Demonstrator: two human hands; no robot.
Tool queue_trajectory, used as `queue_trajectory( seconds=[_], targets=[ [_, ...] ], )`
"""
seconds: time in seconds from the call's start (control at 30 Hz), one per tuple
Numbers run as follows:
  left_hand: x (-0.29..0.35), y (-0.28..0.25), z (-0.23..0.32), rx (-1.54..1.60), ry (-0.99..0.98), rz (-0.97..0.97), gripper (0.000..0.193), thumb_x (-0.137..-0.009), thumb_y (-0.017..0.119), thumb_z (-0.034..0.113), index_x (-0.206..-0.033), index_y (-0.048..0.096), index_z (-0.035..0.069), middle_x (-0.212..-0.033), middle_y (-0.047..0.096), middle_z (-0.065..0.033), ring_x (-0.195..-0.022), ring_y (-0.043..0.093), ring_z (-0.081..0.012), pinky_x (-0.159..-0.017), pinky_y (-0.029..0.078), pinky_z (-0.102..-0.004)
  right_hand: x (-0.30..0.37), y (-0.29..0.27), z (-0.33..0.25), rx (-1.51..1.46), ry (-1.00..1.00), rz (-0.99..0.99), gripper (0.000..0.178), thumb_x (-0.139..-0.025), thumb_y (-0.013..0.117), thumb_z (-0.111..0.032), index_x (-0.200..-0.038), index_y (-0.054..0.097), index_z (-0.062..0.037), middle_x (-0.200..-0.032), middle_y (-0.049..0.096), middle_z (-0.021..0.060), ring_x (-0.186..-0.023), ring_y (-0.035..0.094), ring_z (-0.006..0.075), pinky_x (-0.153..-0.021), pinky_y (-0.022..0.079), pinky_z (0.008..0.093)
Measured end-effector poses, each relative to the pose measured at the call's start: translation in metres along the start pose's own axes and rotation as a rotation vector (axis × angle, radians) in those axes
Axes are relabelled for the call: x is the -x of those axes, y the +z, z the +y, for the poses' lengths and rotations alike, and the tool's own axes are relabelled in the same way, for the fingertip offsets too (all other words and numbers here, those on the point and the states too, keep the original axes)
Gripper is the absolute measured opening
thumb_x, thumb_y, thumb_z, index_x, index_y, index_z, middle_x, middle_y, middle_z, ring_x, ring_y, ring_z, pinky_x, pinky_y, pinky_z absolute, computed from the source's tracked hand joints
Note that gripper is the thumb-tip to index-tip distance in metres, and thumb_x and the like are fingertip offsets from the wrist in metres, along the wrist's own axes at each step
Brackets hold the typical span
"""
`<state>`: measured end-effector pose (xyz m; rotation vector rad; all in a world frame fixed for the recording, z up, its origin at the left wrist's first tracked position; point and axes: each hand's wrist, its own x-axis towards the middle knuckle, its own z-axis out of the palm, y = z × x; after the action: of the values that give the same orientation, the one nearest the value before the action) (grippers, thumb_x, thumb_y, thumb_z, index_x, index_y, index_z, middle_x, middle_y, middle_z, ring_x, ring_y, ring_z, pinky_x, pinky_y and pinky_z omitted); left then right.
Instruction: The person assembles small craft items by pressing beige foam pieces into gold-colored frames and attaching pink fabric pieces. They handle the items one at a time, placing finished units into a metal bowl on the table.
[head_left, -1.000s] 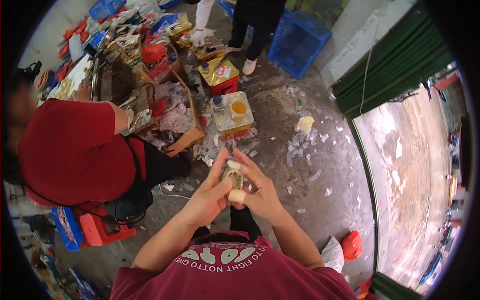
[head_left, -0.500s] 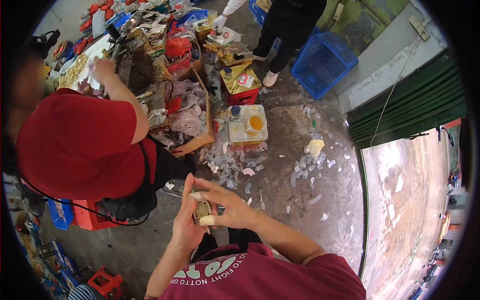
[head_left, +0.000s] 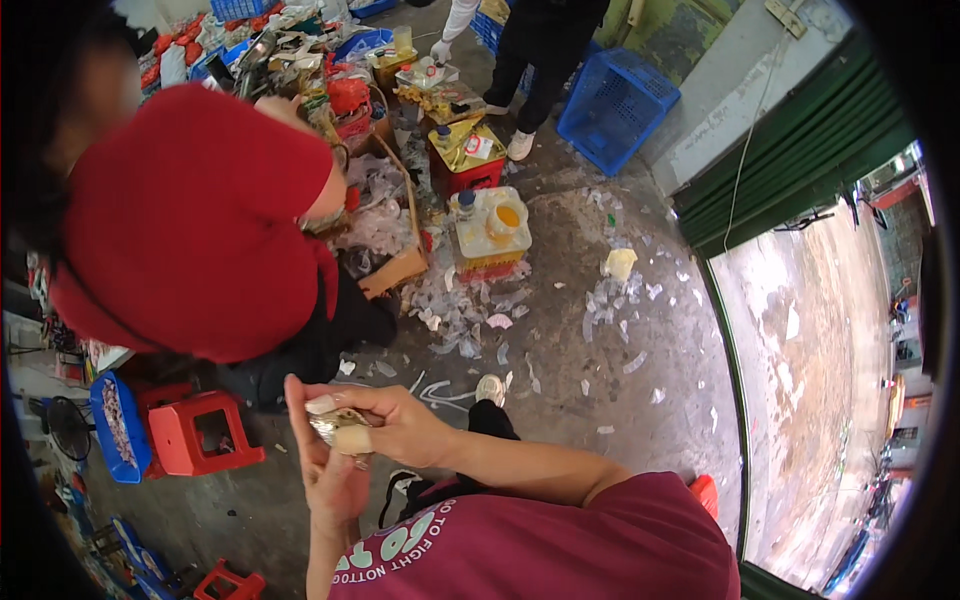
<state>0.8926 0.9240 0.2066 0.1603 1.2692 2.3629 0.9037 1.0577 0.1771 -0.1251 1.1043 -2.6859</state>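
Both my hands are closed around a small, shiny silver-gold round part point(head_left: 337, 421), low in the middle of the head view. My left hand point(head_left: 332, 487) supports it from the left, with its palm up against the part. My right hand point(head_left: 412, 428) pinches it from the right, pale covers on the thumb and a finger. Much of the part is hidden behind those fingers. It looks like metal, but its exact kind does not show.
A person in a red shirt point(head_left: 210, 230) stands close on the left, beside a red stool point(head_left: 205, 435) and a blue tray point(head_left: 118, 430). Ahead are a cardboard box point(head_left: 398, 270) of plastic scraps, oil tins point(head_left: 470, 145) and a blue crate point(head_left: 615, 105). Scraps litter the floor.
My hands have moved left and slightly down with the part, which now looks tilted and shinier. The person in red has risen upright, revealing more of the red stool. My viewpoint has shifted.
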Motion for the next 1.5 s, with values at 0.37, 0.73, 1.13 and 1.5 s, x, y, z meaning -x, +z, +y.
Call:
queue_trajectory(
  seconds=[0.37,0.73,1.13,1.5],
  targets=[
    [0.163,-0.212,0.138,-1.095,0.393,-0.113,0.097,-0.073,0.070,-0.002,-0.149,0.010,0.006,-0.121,0.054,-0.0158,-0.108,0.054,-0.0268,-0.090,0.044,-0.0376,-0.042,0.176,0.145,0.035,0.246,0.036,0.030,-0.089,0.063,-0.017,-0.116,0.064,-0.0050,-0.100,0.065,0.0013,-0.092,0.061,0.0100,-0.079,0.052,0.0283],
    [0.254,-0.307,0.231,-1.626,0.376,0.189,0.067,-0.061,0.072,-0.002,-0.124,0.050,-0.001,-0.104,0.058,-0.0169,-0.093,0.055,-0.0344,-0.080,0.045,-0.0419,-0.107,0.300,0.259,0.861,0.146,-0.347,0.024,-0.088,0.064,-0.016,-0.105,0.067,0.0009,-0.087,0.067,0.0025,-0.076,0.062,0.0086,-0.064,0.052,0.0250],
    [0.193,-0.435,0.302,-1.533,0.491,0.722,0.043,-0.061,0.077,0.010,-0.101,0.062,0.002,-0.077,0.063,-0.0090,-0.061,0.062,-0.0200,-0.053,0.049,-0.0288,-0.312,0.351,0.314,0.381,0.463,-0.581,0.021,-0.093,0.058,-0.013,-0.104,0.068,0.0009,-0.093,0.069,0.0044,-0.085,0.062,0.0085,-0.075,0.051,0.0247],
    [0.046,-0.526,0.394,-1.172,0.316,1.048,0.041,-0.062,0.080,0.017,-0.092,0.057,0.003,-0.071,0.065,-0.0103,-0.056,0.064,-0.0175,-0.052,0.049,-0.0276,-0.517,0.381,0.336,0.251,0.578,-0.489,0.022,-0.094,0.053,-0.011,-0.106,0.066,0.0015,-0.093,0.067,0.0047,-0.084,0.061,0.0087,-0.075,0.050,0.0251]
  ],
)
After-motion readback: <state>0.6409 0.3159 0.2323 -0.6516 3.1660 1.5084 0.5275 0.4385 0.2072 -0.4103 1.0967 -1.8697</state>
